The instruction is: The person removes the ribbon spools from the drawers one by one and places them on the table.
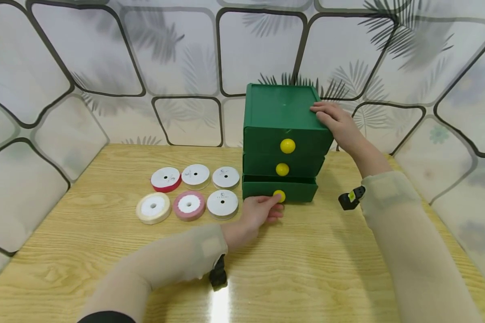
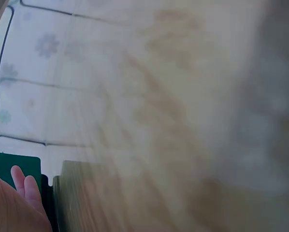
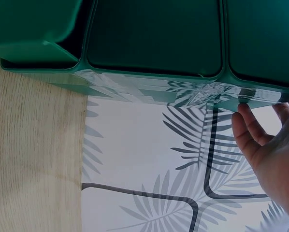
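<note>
A green three-drawer cabinet (image 1: pixel 283 107) with round yellow knobs stands on the table. Its bottom drawer (image 1: pixel 301 192) is pulled partly out; the two above sit closed. With thumb and fingers, my left hand (image 1: pixel 255 216) pinches the bottom drawer's knob (image 1: pixel 281 194). My right hand (image 1: pixel 341 128) rests its fingers on the cabinet's top at the right edge. From the right wrist, the right hand's fingers (image 3: pixel 251 130) show at the cabinet's side, and the bottom drawer juts forward. The left wrist view catches only part of the left hand (image 2: pixel 19 205).
Left of the cabinet lie several ribbon spools in two rows, among them a red one (image 1: pixel 165 179), a pink one (image 1: pixel 189 205) and a cream one (image 1: pixel 153 208). The wooden table (image 1: pixel 307 269) meets a patterned wall covering (image 1: pixel 186 58) behind the cabinet.
</note>
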`<state>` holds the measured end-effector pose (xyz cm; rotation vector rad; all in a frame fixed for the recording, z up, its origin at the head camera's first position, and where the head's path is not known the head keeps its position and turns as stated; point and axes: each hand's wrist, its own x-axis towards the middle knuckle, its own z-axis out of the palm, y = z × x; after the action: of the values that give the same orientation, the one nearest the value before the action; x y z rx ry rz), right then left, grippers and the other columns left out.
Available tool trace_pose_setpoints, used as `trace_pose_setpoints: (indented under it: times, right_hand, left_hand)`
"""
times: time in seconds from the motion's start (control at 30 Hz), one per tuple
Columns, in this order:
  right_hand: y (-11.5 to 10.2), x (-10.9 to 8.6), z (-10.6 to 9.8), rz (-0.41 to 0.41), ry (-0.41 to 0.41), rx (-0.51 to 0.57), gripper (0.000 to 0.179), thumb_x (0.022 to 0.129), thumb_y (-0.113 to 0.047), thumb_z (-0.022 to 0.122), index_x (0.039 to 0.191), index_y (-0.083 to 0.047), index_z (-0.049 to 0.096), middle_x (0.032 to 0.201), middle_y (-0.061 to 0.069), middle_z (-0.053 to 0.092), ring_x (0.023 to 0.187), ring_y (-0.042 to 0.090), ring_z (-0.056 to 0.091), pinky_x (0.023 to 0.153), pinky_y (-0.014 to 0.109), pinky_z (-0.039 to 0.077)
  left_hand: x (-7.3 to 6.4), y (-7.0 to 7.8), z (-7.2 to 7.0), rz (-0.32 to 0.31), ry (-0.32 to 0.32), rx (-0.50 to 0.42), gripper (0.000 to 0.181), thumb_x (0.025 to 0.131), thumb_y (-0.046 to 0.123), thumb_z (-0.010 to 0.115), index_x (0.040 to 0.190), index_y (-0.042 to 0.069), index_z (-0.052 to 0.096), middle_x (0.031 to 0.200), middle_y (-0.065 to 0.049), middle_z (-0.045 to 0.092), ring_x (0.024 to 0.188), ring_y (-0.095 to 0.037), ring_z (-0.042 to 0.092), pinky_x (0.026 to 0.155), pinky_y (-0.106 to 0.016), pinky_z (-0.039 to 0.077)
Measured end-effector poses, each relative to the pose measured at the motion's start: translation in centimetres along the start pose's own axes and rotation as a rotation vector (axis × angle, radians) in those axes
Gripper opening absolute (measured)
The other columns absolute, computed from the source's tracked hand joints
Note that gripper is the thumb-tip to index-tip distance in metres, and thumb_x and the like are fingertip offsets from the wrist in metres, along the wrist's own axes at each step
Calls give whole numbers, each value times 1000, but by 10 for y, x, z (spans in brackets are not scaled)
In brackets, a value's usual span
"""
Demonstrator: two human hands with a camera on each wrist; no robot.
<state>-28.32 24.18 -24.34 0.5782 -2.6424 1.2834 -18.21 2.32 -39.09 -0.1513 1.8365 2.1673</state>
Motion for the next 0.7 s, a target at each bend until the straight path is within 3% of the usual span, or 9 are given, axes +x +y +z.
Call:
trace_pose_setpoints:
  times: [0.4,0.7]
  right_hand:
    - [1,0,0,-8,2,-10,47,106,-25,38,140,5,46,154,14,29,143,30,18,114,49,18]
    - [3,1,-1,-7,3,-18,47,106,-26,38,140,5,47,154,14,30,143,30,19,113,49,18]
  left_hand:
    - [23,0,6,-28,70,-110,30,94,20,67,106,-8,67,81,-10,71,61,-10,66,58,-24,55]
    - [29,-1,8,-46,63,-128,30,95,18,65,110,-8,65,86,-12,72,63,-10,66,59,-23,55]
